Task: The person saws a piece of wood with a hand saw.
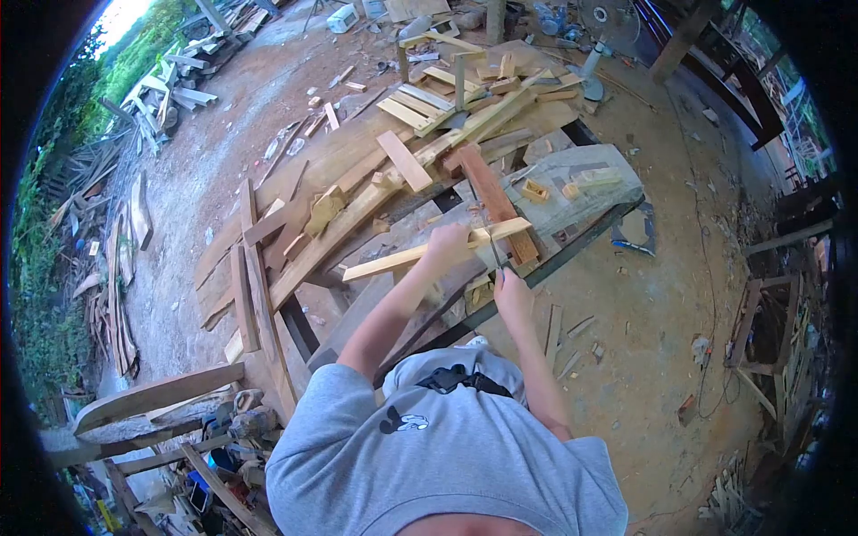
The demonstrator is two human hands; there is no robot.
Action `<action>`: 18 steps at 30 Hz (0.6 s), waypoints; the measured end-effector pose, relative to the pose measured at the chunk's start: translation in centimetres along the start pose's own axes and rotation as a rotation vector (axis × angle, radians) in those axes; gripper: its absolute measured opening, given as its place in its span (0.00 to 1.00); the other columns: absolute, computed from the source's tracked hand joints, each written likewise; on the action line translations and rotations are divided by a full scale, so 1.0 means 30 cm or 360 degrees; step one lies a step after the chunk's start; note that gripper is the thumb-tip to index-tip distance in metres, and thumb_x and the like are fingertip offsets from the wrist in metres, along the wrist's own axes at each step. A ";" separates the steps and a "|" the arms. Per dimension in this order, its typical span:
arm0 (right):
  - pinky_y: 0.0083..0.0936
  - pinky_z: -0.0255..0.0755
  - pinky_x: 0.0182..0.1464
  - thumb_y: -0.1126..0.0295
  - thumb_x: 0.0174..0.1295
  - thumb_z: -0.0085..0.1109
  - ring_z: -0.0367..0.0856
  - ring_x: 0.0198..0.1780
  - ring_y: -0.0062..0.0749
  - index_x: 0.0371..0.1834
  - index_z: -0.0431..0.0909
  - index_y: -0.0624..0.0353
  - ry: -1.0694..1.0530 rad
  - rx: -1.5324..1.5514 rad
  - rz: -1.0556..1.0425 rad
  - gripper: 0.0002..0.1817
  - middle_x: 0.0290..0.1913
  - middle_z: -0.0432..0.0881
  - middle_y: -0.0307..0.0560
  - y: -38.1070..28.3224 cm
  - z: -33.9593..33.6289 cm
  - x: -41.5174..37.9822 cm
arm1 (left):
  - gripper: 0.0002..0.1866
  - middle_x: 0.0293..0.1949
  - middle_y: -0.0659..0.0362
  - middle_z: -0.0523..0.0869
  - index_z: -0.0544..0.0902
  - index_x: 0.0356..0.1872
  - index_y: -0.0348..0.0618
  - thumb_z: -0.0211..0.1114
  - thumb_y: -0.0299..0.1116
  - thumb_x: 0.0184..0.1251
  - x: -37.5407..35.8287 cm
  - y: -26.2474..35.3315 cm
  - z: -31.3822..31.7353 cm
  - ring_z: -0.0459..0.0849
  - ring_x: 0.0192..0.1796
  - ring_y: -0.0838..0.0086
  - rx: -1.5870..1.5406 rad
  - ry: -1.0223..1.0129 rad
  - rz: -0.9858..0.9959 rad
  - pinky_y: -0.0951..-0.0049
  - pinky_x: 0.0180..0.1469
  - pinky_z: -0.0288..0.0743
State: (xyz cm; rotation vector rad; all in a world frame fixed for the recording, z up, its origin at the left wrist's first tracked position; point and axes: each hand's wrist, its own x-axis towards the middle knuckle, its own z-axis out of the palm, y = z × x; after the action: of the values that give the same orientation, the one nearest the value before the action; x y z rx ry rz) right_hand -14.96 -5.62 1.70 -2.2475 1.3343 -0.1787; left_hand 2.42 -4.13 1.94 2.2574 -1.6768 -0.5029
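Observation:
A pale wooden strip [393,263] lies slantwise across the workbench, its right end resting over a reddish-brown wood block [490,189]. My left hand [450,243] is closed on the strip near its middle and presses it down. In my right hand [512,293] is the handle of a narrow handsaw [496,247]. Its thin blade points away from me and crosses the strip, just right of my left hand. The exact contact of teeth and wood is too small to make out.
Small wood offcuts [534,190] lie on the grey bench top [590,165] to the right. Long planks [344,228] and boards are stacked beyond and to the left. A standing fan [592,67] is at the back. Scrap timber [134,429] crowds the lower left.

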 end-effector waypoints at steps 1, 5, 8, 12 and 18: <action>0.45 0.70 0.33 0.61 0.61 0.41 0.77 0.31 0.53 0.29 0.72 0.59 -0.0003 0.0008 0.0021 0.14 0.25 0.77 0.58 -0.005 -0.013 -0.001 | 0.15 0.27 0.50 0.81 0.80 0.29 0.43 0.61 0.43 0.45 0.010 0.005 -0.010 0.80 0.32 0.58 0.0051 -0.0094 -0.0035 0.61 0.35 0.73; 0.44 0.71 0.33 0.61 0.61 0.41 0.77 0.31 0.52 0.28 0.72 0.59 -0.0003 0.0052 0.0071 0.14 0.25 0.77 0.58 -0.021 -0.051 -0.011 | 0.16 0.28 0.49 0.81 0.81 0.29 0.43 0.61 0.44 0.45 0.024 0.012 -0.029 0.80 0.33 0.58 0.0075 -0.0178 -0.0066 0.62 0.37 0.73; 0.42 0.71 0.33 0.61 0.61 0.41 0.78 0.32 0.51 0.28 0.72 0.59 -0.0008 -0.0046 0.0039 0.15 0.25 0.78 0.57 -0.019 -0.031 0.000 | 0.17 0.29 0.48 0.82 0.81 0.30 0.41 0.60 0.45 0.46 0.026 -0.003 -0.006 0.81 0.34 0.58 -0.0089 -0.0288 -0.0214 0.62 0.37 0.74; 0.43 0.71 0.31 0.60 0.62 0.40 0.78 0.29 0.51 0.27 0.72 0.60 -0.0036 -0.0084 0.0013 0.16 0.24 0.78 0.56 -0.019 -0.002 0.012 | 0.18 0.29 0.49 0.82 0.81 0.29 0.41 0.60 0.46 0.46 0.016 0.003 -0.009 0.81 0.34 0.58 -0.0021 -0.0247 -0.0270 0.62 0.37 0.74; 0.42 0.72 0.31 0.59 0.62 0.39 0.78 0.28 0.50 0.27 0.72 0.60 -0.0065 -0.0118 -0.0017 0.17 0.23 0.78 0.56 -0.003 -0.021 0.001 | 0.22 0.28 0.48 0.82 0.80 0.28 0.38 0.62 0.50 0.44 0.002 0.019 -0.036 0.81 0.33 0.58 -0.0157 -0.0437 -0.0347 0.64 0.36 0.74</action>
State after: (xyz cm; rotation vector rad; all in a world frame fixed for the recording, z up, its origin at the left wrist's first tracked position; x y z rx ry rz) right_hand -15.11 -5.84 2.30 -2.3077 1.3278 -0.0877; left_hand 2.42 -4.34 3.16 2.3976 -1.4879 -0.9638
